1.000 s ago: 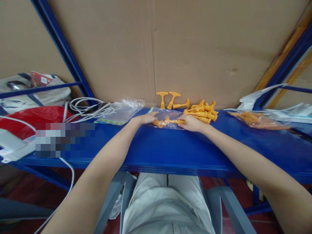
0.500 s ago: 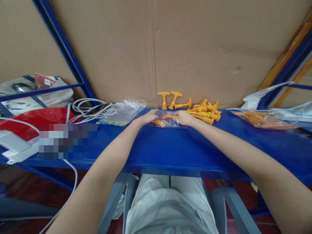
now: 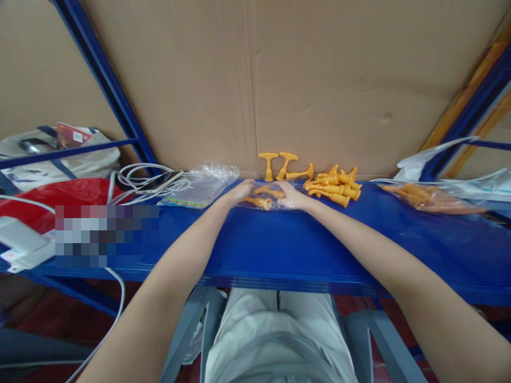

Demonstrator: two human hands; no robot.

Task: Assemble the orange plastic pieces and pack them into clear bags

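A clear plastic bag point(image 3: 294, 205) lies on the blue table between my hands, with orange plastic toy hammers inside. One toy hammer point(image 3: 258, 202) rests along its near side. Farther back in the bag, another toy hammer point(image 3: 268, 190) reaches towards my right fingers. My left hand point(image 3: 241, 192) grips the bag's left end, its fingertips partly hidden. At the bag's right part, my right hand point(image 3: 290, 197) is closed around the end of the farther hammer; the film's glare blurs the exact grip. Just right of it lies a pile of loose toy hammers point(image 3: 335, 187).
Three toy hammers point(image 3: 288, 166) lie apart at the cardboard wall point(image 3: 255, 96). Flat clear bags point(image 3: 199, 186) and white cables point(image 3: 151, 178) are on the left, beside a red bag point(image 3: 72, 194). A filled bag of orange pieces point(image 3: 431, 198) lies right. Blue posts frame the table point(image 3: 271, 250).
My right hand has shifted left, with the farther hammer moving deeper into the bag. The near hammer shows more fully. My left hand stays at the bag's left end.
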